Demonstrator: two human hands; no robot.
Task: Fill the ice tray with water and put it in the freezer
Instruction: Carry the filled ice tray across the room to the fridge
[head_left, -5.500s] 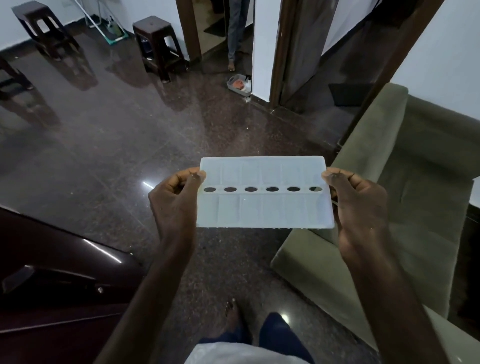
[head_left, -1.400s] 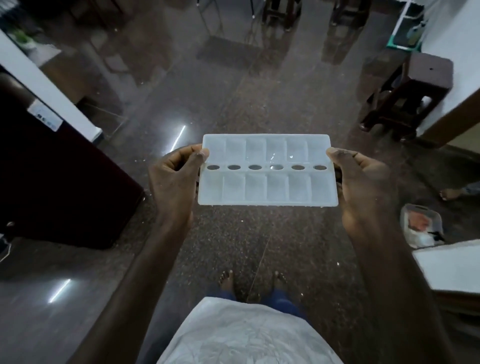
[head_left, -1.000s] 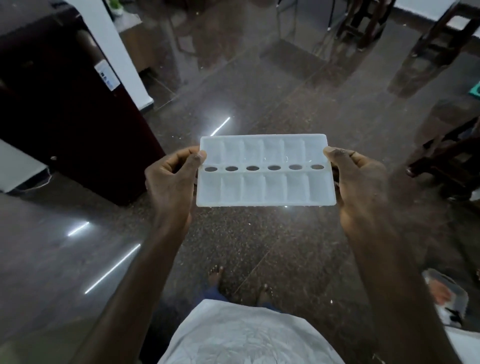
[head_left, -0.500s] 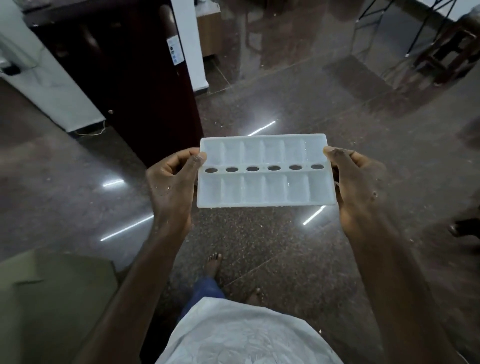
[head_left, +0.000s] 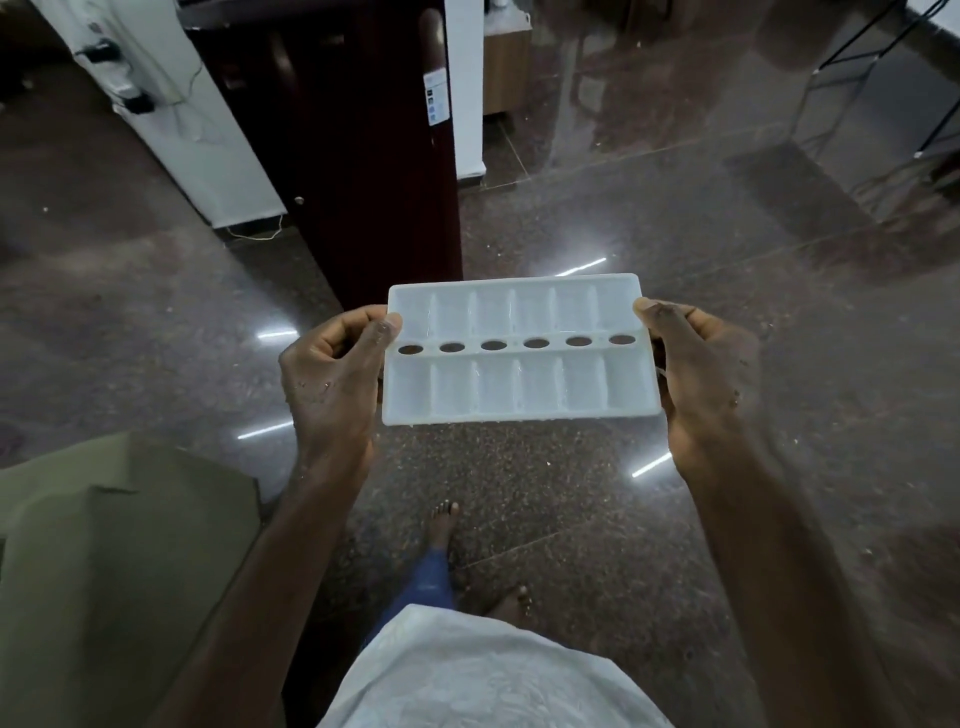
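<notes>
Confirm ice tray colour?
Translucent white ice tray, with a row of six dark oval holes along its middle. Head view, the only view.

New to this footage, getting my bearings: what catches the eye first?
A white ice tray sits centre frame, the left hand and right hand gripping its short ends. Beyond it, upper left, stands a dark maroon cabinet, possibly the fridge; an olive cushion fills the lower left.

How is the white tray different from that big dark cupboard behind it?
The ice tray is pale milky white; the cupboard is deep maroon. The tray is held flat by the left hand and right hand; the cupboard stands upright on the floor. Both have straight edges.
</notes>
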